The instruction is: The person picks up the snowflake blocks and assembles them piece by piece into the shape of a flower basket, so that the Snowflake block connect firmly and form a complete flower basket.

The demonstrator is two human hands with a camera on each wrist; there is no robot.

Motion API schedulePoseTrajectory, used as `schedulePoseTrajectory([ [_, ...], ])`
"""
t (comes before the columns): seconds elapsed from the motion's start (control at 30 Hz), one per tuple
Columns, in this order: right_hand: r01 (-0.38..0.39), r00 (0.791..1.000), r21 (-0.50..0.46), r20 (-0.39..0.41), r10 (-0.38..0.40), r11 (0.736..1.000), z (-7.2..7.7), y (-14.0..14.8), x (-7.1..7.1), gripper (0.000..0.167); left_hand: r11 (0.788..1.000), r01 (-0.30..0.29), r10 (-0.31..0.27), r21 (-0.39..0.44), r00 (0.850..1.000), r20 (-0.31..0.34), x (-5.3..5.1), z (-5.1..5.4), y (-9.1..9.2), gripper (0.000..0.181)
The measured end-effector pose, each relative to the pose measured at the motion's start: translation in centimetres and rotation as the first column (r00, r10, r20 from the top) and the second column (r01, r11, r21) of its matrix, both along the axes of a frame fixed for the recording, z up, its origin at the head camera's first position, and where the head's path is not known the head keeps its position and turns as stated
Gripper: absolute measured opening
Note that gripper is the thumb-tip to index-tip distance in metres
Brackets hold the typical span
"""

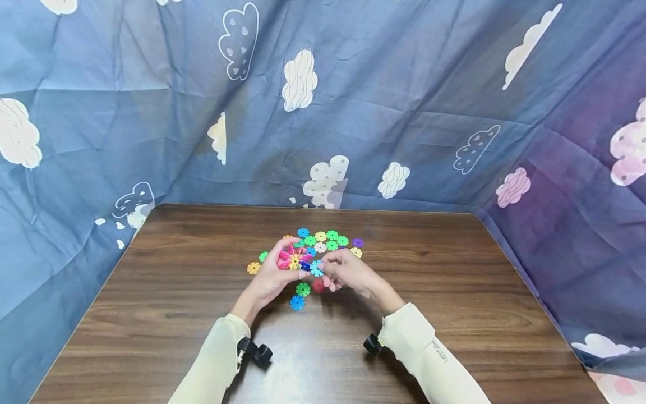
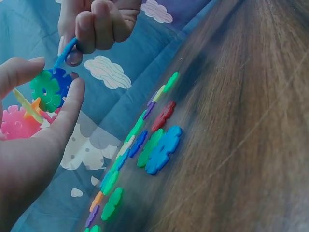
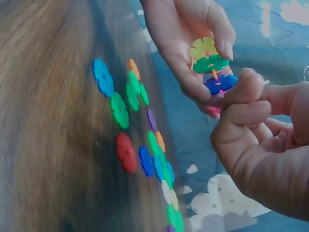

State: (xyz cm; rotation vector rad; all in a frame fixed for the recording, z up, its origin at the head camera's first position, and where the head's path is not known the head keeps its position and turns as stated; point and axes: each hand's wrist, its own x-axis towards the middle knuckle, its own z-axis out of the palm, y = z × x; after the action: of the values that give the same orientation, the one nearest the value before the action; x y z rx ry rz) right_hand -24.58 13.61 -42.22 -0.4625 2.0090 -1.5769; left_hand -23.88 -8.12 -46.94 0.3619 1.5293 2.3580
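Note:
My left hand (image 1: 266, 279) holds a cluster of interlocked notched plastic discs (image 1: 290, 260) above the table. Pink, yellow, green and orange discs show in it, with a dark blue disc (image 2: 62, 83) at the end facing my right hand. Between thumb and fingers, my right hand (image 1: 353, 272) pinches a light blue notched disc (image 1: 316, 269). In the left wrist view this light blue disc (image 2: 65, 52) stands edge-on against the dark blue disc; whether their slots are joined I cannot tell. My right fingers hide it in the right wrist view.
Loose notched discs lie scattered on the brown wooden table (image 1: 202, 314). A green disc (image 1: 303, 289), a blue disc (image 1: 297, 303) and a red disc (image 1: 318, 285) are nearest to me. Several more lie beyond my hands. A cloud-patterned blue cloth (image 1: 363, 112) hangs behind the table.

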Motion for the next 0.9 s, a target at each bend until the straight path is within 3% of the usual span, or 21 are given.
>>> schedulePoseTrajectory([
  [0.23, 0.103, 0.993, -0.019, 0.066, -0.101, 0.995, -0.6, -0.7, 0.0, 0.016, 0.996, -0.039, 0.035, -0.075, 0.998, -0.05, -0.2, -0.1, 0.2, 0.072],
  [0.67, 0.104, 0.992, 0.004, 0.073, -0.104, 0.995, -0.3, -1.3, 0.1, 0.024, 0.965, -0.048, 0.007, -0.259, 0.988, -0.157, -0.2, 0.1, 0.3, 0.068],
  [0.77, 0.118, 0.99, 0.009, 0.076, -0.119, 0.993, -0.6, -1.5, 0.1, 0.026, 0.957, -0.065, 0.022, -0.283, 0.988, -0.151, -0.3, 0.0, 0.4, 0.069],
  [0.9, 0.167, 0.982, -0.011, 0.093, -0.165, 0.986, -0.7, -1.7, 0.0, 0.019, 0.977, -0.054, 0.04, -0.205, 0.997, -0.072, -0.4, -0.3, 0.5, 0.072],
])
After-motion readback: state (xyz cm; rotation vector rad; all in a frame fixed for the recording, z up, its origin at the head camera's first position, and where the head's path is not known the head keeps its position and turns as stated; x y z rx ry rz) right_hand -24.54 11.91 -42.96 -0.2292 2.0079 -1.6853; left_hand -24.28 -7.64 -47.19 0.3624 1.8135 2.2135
